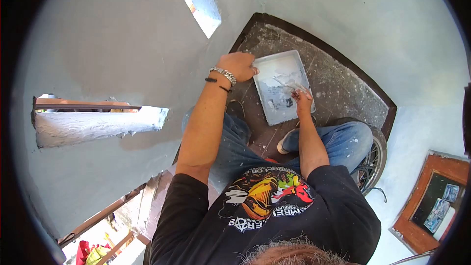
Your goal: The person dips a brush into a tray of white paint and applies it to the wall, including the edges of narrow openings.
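Note:
A pale rectangular tray (pixel 279 116) lies on the floor before me, with white paint or filler in it and a dark patch near its lower end. At its upper left corner my left hand (pixel 238 66) is closed, with thumb and fingers at the rim. My right hand (pixel 302 102) reaches over the right side of the tray, fingers closed around a thin tool (pixel 289 84) smeared with white. The tool's far end is in the white material; its exact kind is hard to make out. A bracelet and dark bands circle my left wrist.
Grey-white walls meet around a dark speckled floor (pixel 338 88) with a brown border. Narrow wall openings (pixel 98 122) are on the left. A spoked wheel (pixel 375 159) stands beside my right knee. At lower right is a wood-framed panel (pixel 417 238).

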Tool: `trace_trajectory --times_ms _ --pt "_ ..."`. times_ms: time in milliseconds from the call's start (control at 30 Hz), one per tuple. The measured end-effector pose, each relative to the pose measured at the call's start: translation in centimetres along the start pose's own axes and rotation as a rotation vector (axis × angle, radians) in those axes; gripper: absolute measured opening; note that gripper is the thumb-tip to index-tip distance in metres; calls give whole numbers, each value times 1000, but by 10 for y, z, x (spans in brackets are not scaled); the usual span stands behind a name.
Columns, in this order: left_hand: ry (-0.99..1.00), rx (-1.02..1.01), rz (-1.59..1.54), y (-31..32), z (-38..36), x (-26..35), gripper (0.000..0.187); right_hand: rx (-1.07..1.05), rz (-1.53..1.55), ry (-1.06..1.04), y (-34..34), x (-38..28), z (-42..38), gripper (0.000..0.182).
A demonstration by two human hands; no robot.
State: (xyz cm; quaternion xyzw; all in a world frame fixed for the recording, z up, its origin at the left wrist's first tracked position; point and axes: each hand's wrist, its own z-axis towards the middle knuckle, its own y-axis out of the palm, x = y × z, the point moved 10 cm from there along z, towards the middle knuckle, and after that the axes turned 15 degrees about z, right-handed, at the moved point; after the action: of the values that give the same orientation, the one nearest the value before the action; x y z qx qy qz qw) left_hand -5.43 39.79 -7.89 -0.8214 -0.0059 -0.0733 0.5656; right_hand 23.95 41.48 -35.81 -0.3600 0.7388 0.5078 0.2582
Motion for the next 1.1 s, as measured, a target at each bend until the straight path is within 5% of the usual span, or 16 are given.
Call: trace_trajectory --times_ms 167,467,733,1000,1100 --pt "21 59 -13 -1 -2 -5 34 -54 187 -24 31 -42 1 32" --pt "23 -30 -7 6 -12 1 39 -562 456 -67 227 -147 25 47" --pt "27 16 -30 8 -14 -21 40 -720 799 6 219 -195 -21 55" --pt "-29 -28 -94 -5 -17 -18 39 -485 620 -107 154 -207 -28 55" --pt "19 39 -8 1 -12 -11 38 -495 571 -124 192 -209 -26 55"
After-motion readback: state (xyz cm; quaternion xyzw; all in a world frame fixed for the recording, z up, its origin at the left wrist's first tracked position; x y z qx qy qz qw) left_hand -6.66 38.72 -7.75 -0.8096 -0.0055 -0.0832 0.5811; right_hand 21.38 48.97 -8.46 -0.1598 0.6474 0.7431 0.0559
